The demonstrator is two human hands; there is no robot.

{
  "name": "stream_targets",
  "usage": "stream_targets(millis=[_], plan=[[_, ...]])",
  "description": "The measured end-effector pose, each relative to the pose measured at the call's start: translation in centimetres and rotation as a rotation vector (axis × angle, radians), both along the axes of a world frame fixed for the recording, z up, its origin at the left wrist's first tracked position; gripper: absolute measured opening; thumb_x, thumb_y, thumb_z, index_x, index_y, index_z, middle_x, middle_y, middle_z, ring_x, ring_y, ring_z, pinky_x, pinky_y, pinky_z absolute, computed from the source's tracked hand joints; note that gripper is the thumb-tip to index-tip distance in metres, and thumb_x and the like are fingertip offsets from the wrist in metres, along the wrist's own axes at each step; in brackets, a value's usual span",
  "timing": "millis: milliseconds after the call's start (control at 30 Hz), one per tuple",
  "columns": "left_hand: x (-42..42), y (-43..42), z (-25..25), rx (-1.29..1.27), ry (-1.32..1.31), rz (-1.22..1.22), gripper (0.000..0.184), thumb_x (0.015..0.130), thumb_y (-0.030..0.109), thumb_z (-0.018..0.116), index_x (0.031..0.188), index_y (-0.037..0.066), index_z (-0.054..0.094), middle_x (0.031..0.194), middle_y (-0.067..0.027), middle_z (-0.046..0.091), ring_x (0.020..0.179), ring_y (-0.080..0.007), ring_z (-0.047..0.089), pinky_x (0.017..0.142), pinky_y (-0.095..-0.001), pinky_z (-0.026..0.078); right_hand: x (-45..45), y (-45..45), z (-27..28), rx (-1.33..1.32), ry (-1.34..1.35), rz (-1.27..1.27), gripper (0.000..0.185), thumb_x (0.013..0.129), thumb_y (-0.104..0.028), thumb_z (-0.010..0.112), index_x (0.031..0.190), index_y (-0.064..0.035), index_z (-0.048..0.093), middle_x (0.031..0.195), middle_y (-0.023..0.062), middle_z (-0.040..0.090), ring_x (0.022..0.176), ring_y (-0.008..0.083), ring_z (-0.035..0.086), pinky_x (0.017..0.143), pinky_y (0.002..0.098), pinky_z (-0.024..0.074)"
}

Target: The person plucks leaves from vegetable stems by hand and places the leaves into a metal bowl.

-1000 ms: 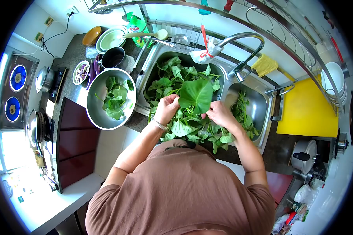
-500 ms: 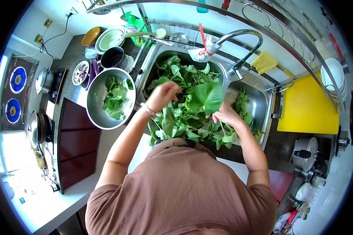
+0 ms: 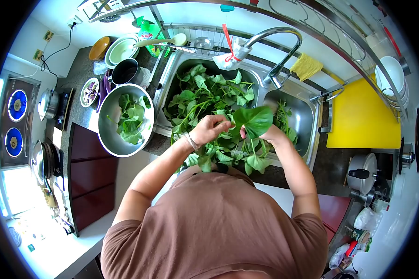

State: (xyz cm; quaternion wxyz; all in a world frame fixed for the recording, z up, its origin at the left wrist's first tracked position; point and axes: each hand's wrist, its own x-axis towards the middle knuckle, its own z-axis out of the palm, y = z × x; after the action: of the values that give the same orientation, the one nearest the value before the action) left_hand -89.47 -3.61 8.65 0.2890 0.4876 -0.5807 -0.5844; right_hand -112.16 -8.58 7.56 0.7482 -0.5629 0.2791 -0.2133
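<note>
A heap of leafy green stems (image 3: 205, 97) fills the large sink basin and hangs over its front edge. My right hand (image 3: 270, 135) is closed on a leafy stem, partly hidden behind its large leaf (image 3: 255, 122). Just left of that leaf, my left hand (image 3: 212, 129) has its fingertips pressed together, and what they hold, if anything, is too small to make out. To the left, a metal bowl (image 3: 106, 135) contains loose green leaves (image 3: 131, 118). More green stems (image 3: 282, 118) lie in the smaller basin (image 3: 305, 116).
A faucet (image 3: 277, 74) arches over the sink. Left of it are a dark pot (image 3: 125, 72), a small bowl of purple-and-white pieces (image 3: 89, 92) and stacked bowls (image 3: 123, 49). A yellow board (image 3: 358, 121) lies at the right, near a lidded pot (image 3: 362, 173).
My left hand moved away from the large leaf, then back toward it. The large leaf tilted and shifted lower right in my right hand. The whole view shifted slightly.
</note>
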Motion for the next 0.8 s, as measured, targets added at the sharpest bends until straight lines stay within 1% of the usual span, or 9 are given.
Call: stream_targets(millis=[33,67,100,167,233,367,433,600,800], plan=[[-0.5,0.2,0.2,0.084,0.157,0.143,0.026,0.093,0.023,0.059,0.087,-0.001,0.065,0.068,0.0013,0.063,0.060,-0.0074,0.049,0.056,-0.0265,0.042,0.2,0.0,-0.2,0.125,-0.041,-0.048,0.014,0.092,-0.017,0.060,0.097,-0.0032,0.063,0.079,0.0072,0.066,0.062,0.0105,0.057,0.054,0.0244,0.0444],[-1.0,0.5,0.6,0.108,0.268,0.235,0.026,0.094,0.024,0.059,0.084,0.001,0.064,0.069,0.0056,0.057,0.063,-0.0050,0.044,0.057,-0.0234,0.037,0.1,-0.6,0.0,0.041,-0.005,-0.013,0.017,0.094,-0.023,0.059,0.095,-0.0066,0.062,0.069,0.0052,0.065,0.055,0.0054,0.049,0.047,0.0193,0.0340],[-1.1,0.4,0.2,0.109,0.269,0.236,0.026,0.094,0.024,0.059,0.084,0.001,0.064,0.069,0.0056,0.057,0.063,-0.0050,0.044,0.057,-0.0234,0.037,0.8,-0.7,0.8,0.002,0.182,-0.024,0.025,0.097,-0.032,0.054,0.095,-0.0077,0.062,0.060,0.0041,0.062,0.045,0.0031,0.040,0.042,0.0195,0.0260],[-1.1,0.1,-1.3,0.177,0.317,0.339,0.019,0.095,0.026,0.058,0.088,0.008,0.064,0.065,0.0109,0.048,0.053,0.0018,0.036,0.046,-0.0185,0.024,2.2,-1.2,3.4,0.105,0.376,0.043,0.036,0.098,-0.042,0.049,0.095,-0.0081,0.062,0.058,0.0017,0.059,0.042,0.0044,0.036,0.043,0.0201,0.0277],[-1.4,0.0,-2.1,0.139,0.320,0.416,0.020,0.095,0.026,0.059,0.086,0.009,0.064,0.066,0.0104,0.051,0.054,0.0013,0.036,0.047,-0.0177,0.024,2.5,-2.0,2.3,0.103,0.362,0.071,0.040,0.099,-0.044,0.047,0.094,-0.0077,0.062,0.057,0.0018,0.059,0.040,0.0046,0.036,0.042,0.0198,0.0270],[1.7,-2.0,-3.3,-0.095,0.149,0.912,0.031,0.093,0.034,0.060,0.081,0.006,0.066,0.059,0.0075,0.047,0.053,-0.0020,0.035,0.047,-0.0218,0.027,2.4,-2.2,1.8,0.071,0.338,0.138,0.042,0.099,-0.044,0.046,0.093,-0.0055,0.060,0.054,-0.0001,0.054,0.040,0.0044,0.036,0.041,0.0200,0.0260],[6.3,-2.2,-4.1,-0.030,0.104,0.922,0.034,0.095,0.038,0.057,0.077,0.009,0.064,0.056,0.0076,0.043,0.052,-0.0021,0.036,0.046,-0.0219,0.025,1.1,-2.2,1.8,0.168,0.361,0.073,0.041,0.099,-0.043,0.046,0.089,-0.0052,0.060,0.053,-0.0038,0.048,0.042,0.0031,0.038,0.039,0.0201,0.0255],[8.2,-0.9,-2.2,-0.195,0.202,0.949,0.034,0.101,0.036,0.046,0.081,0.009,0.053,0.064,0.0019,0.052,0.056,-0.0083,0.054,0.050,-0.0214,0.043,-2.6,-3.4,-2.5,0.529,0.194,0.081,0.038,0.095,-0.043,0.054,0.087,-0.0064,0.060,0.054,-0.0065,0.046,0.045,0.0012,0.040,0.044,0.0157,0.0300],[7.3,0.9,-1.5,0.004,0.292,0.783,0.030,0.099,0.032,0.052,0.081,0.007,0.053,0.057,0.0035,0.046,0.044,-0.0066,0.045,0.042,-0.0212,0.036,-2.3,-2.0,-2.2,0.329,0.269,-0.017,0.042,0.093,-0.047,0.057,0.084,-0.0071,0.063,0.059,-0.0079,0.049,0.049,0.0013,0.044,0.046,0.0160,0.0325]])
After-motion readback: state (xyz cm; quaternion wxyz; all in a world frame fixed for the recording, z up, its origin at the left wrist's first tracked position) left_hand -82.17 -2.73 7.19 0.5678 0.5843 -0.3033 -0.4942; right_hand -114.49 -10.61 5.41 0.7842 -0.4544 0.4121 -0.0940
